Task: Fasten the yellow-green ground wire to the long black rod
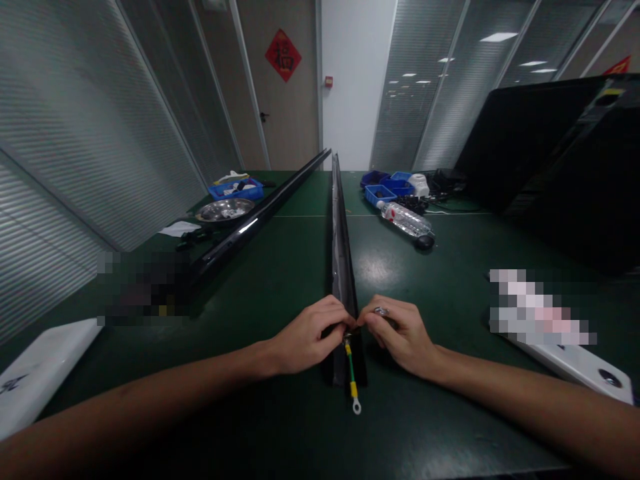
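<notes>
A long black channel-shaped profile (343, 253) runs away from me along the middle of the table. At its near end, a short green wire (351, 367) with yellow sleeves and a ring terminal lies over the profile, its free ring pointing toward me. My left hand (320, 330) is closed in a pinch at the wire's far end. Close against it, my right hand (395, 333) is pinched over the profile's right edge, a ring on one finger. Whatever small part sits between the fingertips is hidden.
Another long black profile (255, 223) lies slantwise on the left, near a metal bowl (227, 209) and a blue tray (237, 191). To the right are blue bins (380, 194), a plastic bottle (407, 220) and a white device (590, 373). A white case (50, 367) stands at far left.
</notes>
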`<state>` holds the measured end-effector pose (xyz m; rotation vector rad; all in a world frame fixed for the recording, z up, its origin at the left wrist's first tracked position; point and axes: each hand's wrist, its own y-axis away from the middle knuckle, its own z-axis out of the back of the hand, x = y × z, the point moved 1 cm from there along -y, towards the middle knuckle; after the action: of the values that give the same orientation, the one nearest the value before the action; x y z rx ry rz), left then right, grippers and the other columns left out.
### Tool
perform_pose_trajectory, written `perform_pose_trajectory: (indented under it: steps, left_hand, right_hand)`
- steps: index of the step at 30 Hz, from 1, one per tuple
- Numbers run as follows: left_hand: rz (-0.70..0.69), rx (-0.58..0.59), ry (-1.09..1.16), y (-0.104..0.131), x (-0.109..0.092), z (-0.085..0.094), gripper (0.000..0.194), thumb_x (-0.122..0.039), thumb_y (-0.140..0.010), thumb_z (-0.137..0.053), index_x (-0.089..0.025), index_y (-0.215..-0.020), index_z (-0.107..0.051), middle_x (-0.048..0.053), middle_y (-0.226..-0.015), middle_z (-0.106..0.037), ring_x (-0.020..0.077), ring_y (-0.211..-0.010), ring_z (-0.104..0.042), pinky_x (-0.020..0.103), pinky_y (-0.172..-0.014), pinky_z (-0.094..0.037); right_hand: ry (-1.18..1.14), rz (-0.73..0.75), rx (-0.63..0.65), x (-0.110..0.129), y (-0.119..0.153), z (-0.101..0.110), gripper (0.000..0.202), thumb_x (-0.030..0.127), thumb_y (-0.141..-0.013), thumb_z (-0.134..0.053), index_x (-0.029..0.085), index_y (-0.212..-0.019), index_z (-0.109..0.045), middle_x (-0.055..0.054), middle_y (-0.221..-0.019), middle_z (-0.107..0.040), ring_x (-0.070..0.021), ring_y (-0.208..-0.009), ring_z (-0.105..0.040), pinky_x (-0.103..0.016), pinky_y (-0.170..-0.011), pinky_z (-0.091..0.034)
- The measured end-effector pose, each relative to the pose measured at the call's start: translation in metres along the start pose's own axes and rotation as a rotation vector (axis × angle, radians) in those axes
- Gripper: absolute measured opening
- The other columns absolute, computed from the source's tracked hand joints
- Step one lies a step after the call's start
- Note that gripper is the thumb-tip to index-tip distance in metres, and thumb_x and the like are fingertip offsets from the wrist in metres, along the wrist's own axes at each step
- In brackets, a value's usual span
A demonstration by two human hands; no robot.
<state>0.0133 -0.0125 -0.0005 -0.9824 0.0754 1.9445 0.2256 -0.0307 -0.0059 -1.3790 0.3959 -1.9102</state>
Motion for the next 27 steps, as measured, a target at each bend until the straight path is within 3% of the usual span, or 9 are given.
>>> perform_pose_trajectory:
  steps: [27]
  left_hand:
    - [-0.005,0.009,-0.016,-0.0013,0.0008,-0.0001,0.019,-0.011,-0.101,-0.045,-0.016,-0.097,-0.063,0.006,-0.099,-0.064,0.0213,-0.100,-0.057,0.036,-0.092,-0.047]
  right_hand:
    - [-0.032,0.046,0.091,0.0025,-0.0032,0.0008,0.032,0.026,-0.109,-0.047,0.015,-0.091,-0.071,-0.003,-0.075,-0.063,-0.0135,-0.063,-0.056,-0.029,-0.064,-0.048]
